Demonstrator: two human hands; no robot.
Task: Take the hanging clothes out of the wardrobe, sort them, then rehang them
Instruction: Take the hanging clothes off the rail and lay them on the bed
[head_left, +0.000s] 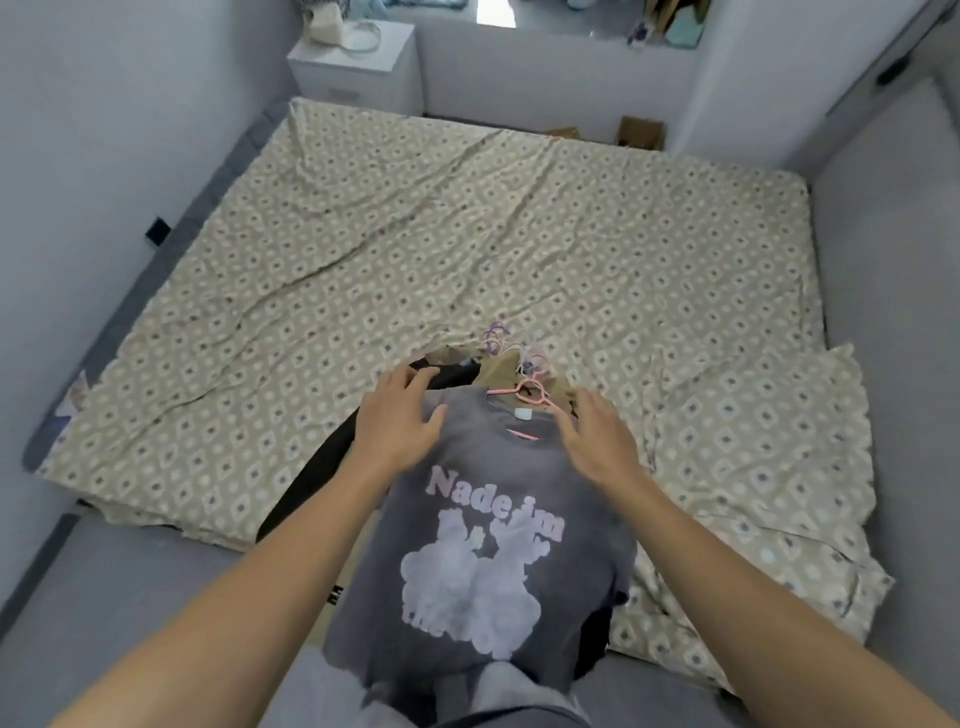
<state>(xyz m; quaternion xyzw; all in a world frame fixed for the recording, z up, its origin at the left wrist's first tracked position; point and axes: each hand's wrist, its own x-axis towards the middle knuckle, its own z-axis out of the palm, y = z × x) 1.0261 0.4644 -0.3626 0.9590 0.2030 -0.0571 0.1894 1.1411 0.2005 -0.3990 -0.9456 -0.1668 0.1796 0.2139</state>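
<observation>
Grey t-shirt (483, 545) on pink hanger (530, 393) lies atop clothes pile at bed (467, 234) edge. Left hand (400, 421) & right hand (597, 436) flat on its shoulders, fingers spread wide, prob. just touching; blurry.

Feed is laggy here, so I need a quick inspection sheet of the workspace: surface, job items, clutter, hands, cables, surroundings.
Surface: bed with a wrinkled patterned sheet.
Job's things: grey printed T-shirt on a pink hanger tops a pile at the near edge; dark clothes and a tan garment lie beneath, with more hangers.
Clutter: folded patterned cloth to the right.
Hands: left hand and right hand both rest open on the T-shirt's shoulders.
Cables: nothing seen.
Surroundings: white nightstand, cardboard box, walls close around.
</observation>
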